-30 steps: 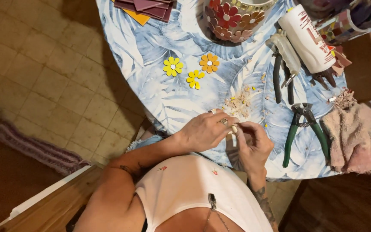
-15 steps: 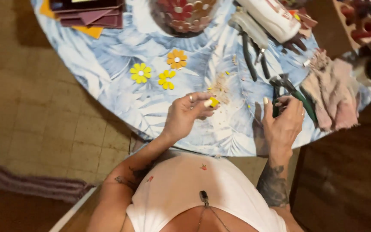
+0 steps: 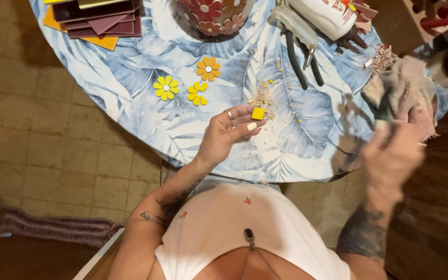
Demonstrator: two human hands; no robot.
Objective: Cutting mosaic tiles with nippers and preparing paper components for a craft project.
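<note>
The right hand [image 3: 390, 155] now lifts off the bench [image 3: 130, 103], grip blurred, unreadable. The left hand [image 3: 229, 132] pinches the yellow tile [image 3: 257, 113] at 12 o'clock: light, stiff, brittle; hold by edges.

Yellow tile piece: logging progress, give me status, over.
Left hand pinches small square yellow tile piece over the leaf-print table. Right hand blurred, grip unclear. Tile chips scattered beside.

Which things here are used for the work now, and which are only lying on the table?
In use:
- small yellow tile, pinched in the left hand
- right hand, blurred, lifting something I cannot make out

Lying about:
- three flower pieces
- black-handled pliers
- pink cloth
- stacked tile sheets
</note>
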